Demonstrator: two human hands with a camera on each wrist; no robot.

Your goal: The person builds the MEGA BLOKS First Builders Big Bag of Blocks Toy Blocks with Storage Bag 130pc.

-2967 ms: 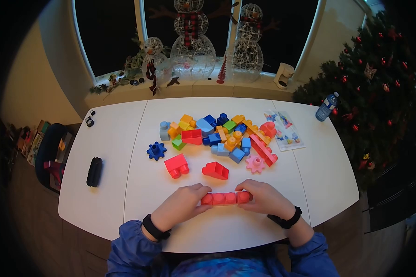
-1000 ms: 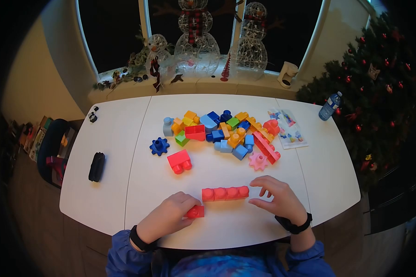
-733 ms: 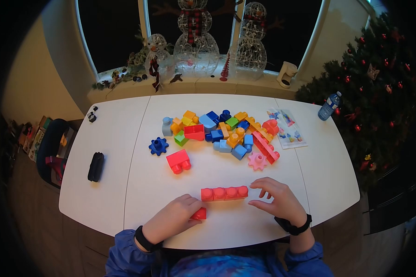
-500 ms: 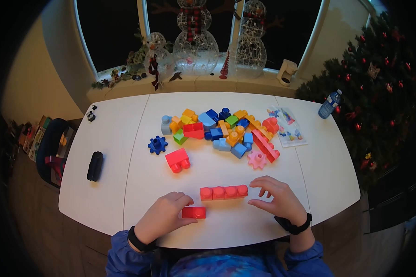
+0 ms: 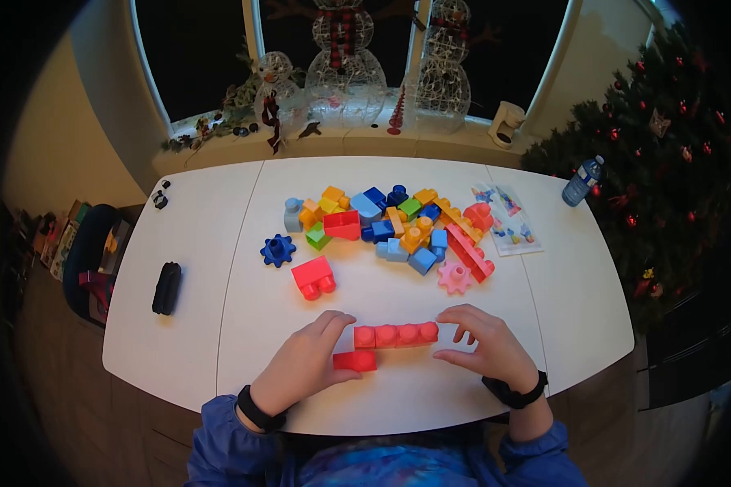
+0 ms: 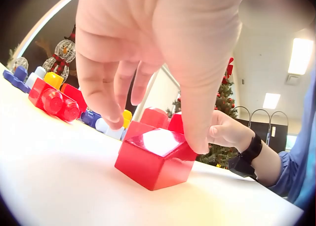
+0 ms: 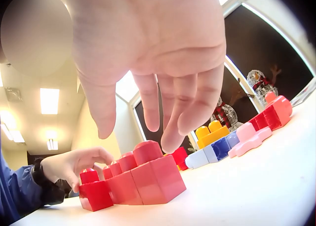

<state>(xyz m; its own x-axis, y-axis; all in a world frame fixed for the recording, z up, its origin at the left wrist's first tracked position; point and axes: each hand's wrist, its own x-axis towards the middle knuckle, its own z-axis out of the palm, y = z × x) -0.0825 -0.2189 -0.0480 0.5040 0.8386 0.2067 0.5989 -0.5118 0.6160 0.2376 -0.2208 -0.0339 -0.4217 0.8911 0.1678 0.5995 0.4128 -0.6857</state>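
A row of coral-red blocks (image 5: 395,335) with several round studs lies on the table between the hands. Against the near side of its left end sits a shorter red block (image 5: 355,360). My left hand (image 5: 300,365) has its thumb on that shorter block, its other fingers reaching past the block's far side; in the left wrist view the thumb meets the red block (image 6: 155,159) while the fingers (image 6: 101,95) hang clear of it. By the row's right end, my right hand (image 5: 495,349) is spread and touches nothing; in the right wrist view its fingers hang above the row (image 7: 143,179).
Farther back lie a red block (image 5: 313,276), a blue gear piece (image 5: 278,251), a pink gear piece (image 5: 455,277) and a pile of coloured blocks (image 5: 382,230). A black case (image 5: 166,288) is at left; a printed sheet (image 5: 508,219) and bottle (image 5: 583,181) are at right.
Both hands have released the row since the earliest frame. The left hand brought a red block from beyond the row to its near side, then moved it right and away from me.
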